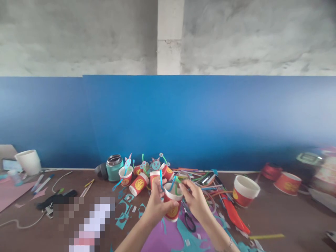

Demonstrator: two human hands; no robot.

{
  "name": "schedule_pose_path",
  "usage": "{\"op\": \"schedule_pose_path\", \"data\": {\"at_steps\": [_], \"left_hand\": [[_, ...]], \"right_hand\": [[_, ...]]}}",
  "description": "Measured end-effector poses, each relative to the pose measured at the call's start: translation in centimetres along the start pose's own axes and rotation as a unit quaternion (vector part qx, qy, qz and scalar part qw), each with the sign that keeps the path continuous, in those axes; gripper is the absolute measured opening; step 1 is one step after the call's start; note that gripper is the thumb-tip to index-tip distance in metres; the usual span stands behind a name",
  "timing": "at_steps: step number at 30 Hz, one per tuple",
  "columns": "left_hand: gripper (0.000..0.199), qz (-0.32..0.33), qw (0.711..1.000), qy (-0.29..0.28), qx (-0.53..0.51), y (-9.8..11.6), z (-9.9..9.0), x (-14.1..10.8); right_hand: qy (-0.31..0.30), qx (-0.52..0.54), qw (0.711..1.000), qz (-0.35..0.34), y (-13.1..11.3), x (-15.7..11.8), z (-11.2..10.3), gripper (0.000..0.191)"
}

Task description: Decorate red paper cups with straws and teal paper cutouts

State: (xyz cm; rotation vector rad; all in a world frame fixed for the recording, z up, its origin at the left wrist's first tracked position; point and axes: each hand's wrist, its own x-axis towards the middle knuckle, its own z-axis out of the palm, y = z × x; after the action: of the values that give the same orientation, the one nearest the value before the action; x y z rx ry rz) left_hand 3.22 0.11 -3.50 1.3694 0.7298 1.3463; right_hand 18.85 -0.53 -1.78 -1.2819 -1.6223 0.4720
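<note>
My left hand (pixel 156 203) is closed round a red paper cup (pixel 172 211) with a white rim and a yellow emblem, held upright above the purple sheet. Blue straws (pixel 161 180) stick up at the cup's left side, bent near the rim. At the right rim my right hand (pixel 195 197) pinches a bent green straw (pixel 177 180) between thumb and fingers. Just behind stand and lie several similar red cups (pixel 139 183), some with straws and blue paper animal faces (pixel 155 163). Black-handled scissors (pixel 189 222) lie under my right wrist.
Blue paper scraps (pixel 123 213) and a purple sheet (pixel 164 238) cover the table's front. A teal jar (pixel 114 168) stands back left. To the right are a larger paper cup (pixel 246 190), a red-orange strip (pixel 236 213) and a pile of loose straws (pixel 210 192). A blue partition (pixel 183 119) closes the back.
</note>
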Motion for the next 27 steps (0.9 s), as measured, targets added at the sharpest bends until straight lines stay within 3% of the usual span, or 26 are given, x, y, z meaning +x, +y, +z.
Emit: {"op": "schedule_pose_path", "data": {"at_steps": [2,7,11,14,16,19,23,27], "left_hand": [[0.085,-0.017,1.0,-0.022,0.005,-0.6,0.3,-0.2],[0.06,-0.038,0.997,0.014,0.072,-1.8,1.4,-0.7],[0.062,-0.041,0.998,0.032,0.039,-2.6,1.4,-0.4],[0.068,-0.018,0.997,0.063,0.046,-2.4,0.3,0.4],[0.064,0.007,0.991,0.115,0.068,-1.9,-1.0,0.9],[0.067,-0.001,0.975,0.205,0.085,-1.4,-3.2,1.2],[0.071,-0.049,0.964,0.254,0.063,-2.0,-5.5,0.8],[0.075,-0.071,0.952,0.29,0.064,-3.8,-6.6,0.2]], "right_hand": [[-0.008,-0.013,1.0,-0.012,0.0,-0.2,0.0,0.023],[-0.003,-0.119,0.992,-0.037,-0.4,-0.7,-0.3,0.019],[0.016,-0.079,0.997,-0.015,-0.5,-0.7,-0.2,0.026],[0.064,-0.035,0.997,-0.022,-0.2,-0.4,-0.1,0.029],[0.084,-0.025,0.996,-0.023,0.1,-0.2,-0.2,0.036],[0.062,-0.012,0.998,-0.005,0.4,0.1,-0.7,0.035],[0.037,-0.021,0.999,0.015,0.7,0.4,-1.3,0.033],[0.007,-0.05,0.998,0.032,1.4,0.7,-1.6,0.032]]}}
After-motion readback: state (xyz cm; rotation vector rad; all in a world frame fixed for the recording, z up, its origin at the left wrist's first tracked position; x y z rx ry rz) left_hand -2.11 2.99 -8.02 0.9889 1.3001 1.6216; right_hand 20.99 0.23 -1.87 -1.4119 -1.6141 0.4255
